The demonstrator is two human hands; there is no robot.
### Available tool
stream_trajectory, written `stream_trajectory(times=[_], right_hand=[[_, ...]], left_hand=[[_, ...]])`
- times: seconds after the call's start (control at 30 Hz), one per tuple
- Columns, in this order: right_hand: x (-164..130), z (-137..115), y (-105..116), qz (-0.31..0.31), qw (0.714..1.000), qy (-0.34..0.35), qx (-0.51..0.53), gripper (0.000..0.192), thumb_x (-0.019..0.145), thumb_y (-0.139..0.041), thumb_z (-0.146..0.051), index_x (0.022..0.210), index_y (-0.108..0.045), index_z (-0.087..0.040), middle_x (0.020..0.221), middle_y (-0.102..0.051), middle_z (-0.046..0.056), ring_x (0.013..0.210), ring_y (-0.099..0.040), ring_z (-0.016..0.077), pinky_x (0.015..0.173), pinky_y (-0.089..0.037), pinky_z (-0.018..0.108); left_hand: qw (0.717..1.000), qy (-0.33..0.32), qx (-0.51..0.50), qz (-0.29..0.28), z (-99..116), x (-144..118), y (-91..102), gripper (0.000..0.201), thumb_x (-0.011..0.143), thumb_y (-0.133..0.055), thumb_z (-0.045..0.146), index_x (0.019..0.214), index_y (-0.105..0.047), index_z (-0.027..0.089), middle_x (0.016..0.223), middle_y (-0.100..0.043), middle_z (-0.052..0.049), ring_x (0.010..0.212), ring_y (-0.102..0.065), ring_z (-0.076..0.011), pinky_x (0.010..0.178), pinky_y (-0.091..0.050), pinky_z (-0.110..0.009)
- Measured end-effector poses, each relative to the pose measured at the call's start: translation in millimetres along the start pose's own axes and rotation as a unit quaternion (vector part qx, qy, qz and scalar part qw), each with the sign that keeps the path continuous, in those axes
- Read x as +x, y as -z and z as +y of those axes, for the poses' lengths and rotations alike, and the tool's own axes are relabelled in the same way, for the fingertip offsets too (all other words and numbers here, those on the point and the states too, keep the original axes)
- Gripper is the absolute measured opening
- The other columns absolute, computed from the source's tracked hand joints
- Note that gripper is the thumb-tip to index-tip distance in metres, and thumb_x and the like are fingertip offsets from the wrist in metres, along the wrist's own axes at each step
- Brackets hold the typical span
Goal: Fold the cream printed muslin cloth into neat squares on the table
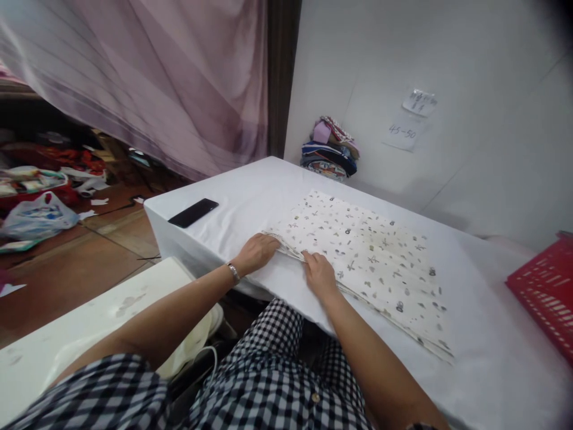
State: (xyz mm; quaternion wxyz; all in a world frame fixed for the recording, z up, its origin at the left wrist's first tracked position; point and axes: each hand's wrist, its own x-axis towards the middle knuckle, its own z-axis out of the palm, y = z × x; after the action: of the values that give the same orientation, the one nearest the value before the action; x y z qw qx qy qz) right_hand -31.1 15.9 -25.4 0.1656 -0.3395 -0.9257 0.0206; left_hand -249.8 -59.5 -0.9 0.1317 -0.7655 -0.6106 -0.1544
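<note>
left hand (256,252): flat on patterned cloth's (367,257) near corner, fingers together | right hand (319,273): pressing its near edge, fingers slightly spread | cloth: folded flat on white surface (250,197) | phone (193,212): left, well apart

The table (250,197) in front of me was covered with a white cloth that hung down over its near corner. A black phone (193,212) lay flat near the left corner, well apart from everything else. In the middle lay a folded printed cloth (367,251), cream with small dark marks, spread flat in several layers with its edges stacked along the side nearest me. At the far edge, against the wall, sat a pile of folded fabrics (330,149) in mixed colours. At the right end a red basket (544,286) rested on the white cover.
</note>
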Motion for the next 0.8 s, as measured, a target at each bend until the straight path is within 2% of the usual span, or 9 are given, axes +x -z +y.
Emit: stream_trajectory(times=[0.1,0.2,0.4,0.5,0.63,0.8], right_hand=[[-1,-3,3,-0.013,0.999,0.027,-0.027,0.036,0.094,-0.039,-0.021,0.126,-0.053,-0.02,0.096,-0.058,0.009,0.089,-0.05,0.0214,0.075,-0.039,0.031],[-1,-6,6,-0.031,0.997,0.042,-0.052,0.036,0.092,-0.042,-0.017,0.126,-0.053,-0.021,0.098,-0.057,0.01,0.089,-0.049,0.0216,0.075,-0.039,0.031],[1,-9,10,-0.054,0.996,0.038,-0.065,0.033,0.094,-0.041,-0.023,0.124,-0.053,-0.023,0.099,-0.055,0.009,0.09,-0.048,0.0208,0.074,-0.038,0.031],[1,-10,11,-0.059,0.996,0.036,-0.064,0.032,0.094,-0.041,-0.025,0.124,-0.054,-0.024,0.099,-0.055,0.008,0.09,-0.048,0.0202,0.075,-0.038,0.03],[1,-10,11,-0.053,0.996,0.035,-0.061,0.033,0.095,-0.04,-0.025,0.123,-0.055,-0.023,0.099,-0.056,0.008,0.09,-0.048,0.0205,0.075,-0.038,0.03],[0,-9,10,-0.054,0.996,0.042,-0.062,0.034,0.095,-0.039,-0.026,0.125,-0.054,-0.023,0.1,-0.056,0.009,0.09,-0.048,0.0208,0.076,-0.038,0.03]], left_hand=[[1.0,-0.006,0.016,-0.002,-2,-12,6.0,0.021,0.088,-0.041,0.014,0.088,-0.062,0.019,0.088,-0.066,-0.005,0.086,-0.06,-0.0189,0.08,-0.042,-0.035],[1.0,-0.003,0.019,-0.001,-1,-18,3.7,0.022,0.088,-0.04,0.013,0.089,-0.061,0.02,0.091,-0.066,-0.005,0.088,-0.06,-0.0184,0.081,-0.043,-0.034],[0.998,0.022,0.003,0.057,-3,-21,-10.4,0.028,0.083,-0.046,0.009,0.107,-0.058,0.017,0.09,-0.067,-0.007,0.086,-0.061,-0.0196,0.08,-0.044,-0.034],[0.997,0.029,0.011,0.065,-5,-22,-12.8,0.029,0.084,-0.046,0.009,0.111,-0.056,0.016,0.091,-0.067,-0.007,0.085,-0.061,-0.0193,0.08,-0.044,-0.034],[0.999,0.018,0.013,0.047,-4,-22,-9.9,0.021,0.088,-0.044,0.014,0.103,-0.059,0.019,0.096,-0.068,-0.005,0.09,-0.061,-0.0182,0.08,-0.042,-0.032],[0.999,0.016,0.032,0.018,-1,-22,-3.7,0.019,0.091,-0.043,0.017,0.092,-0.062,0.019,0.087,-0.067,-0.004,0.082,-0.059,-0.0173,0.075,-0.039,-0.032]])
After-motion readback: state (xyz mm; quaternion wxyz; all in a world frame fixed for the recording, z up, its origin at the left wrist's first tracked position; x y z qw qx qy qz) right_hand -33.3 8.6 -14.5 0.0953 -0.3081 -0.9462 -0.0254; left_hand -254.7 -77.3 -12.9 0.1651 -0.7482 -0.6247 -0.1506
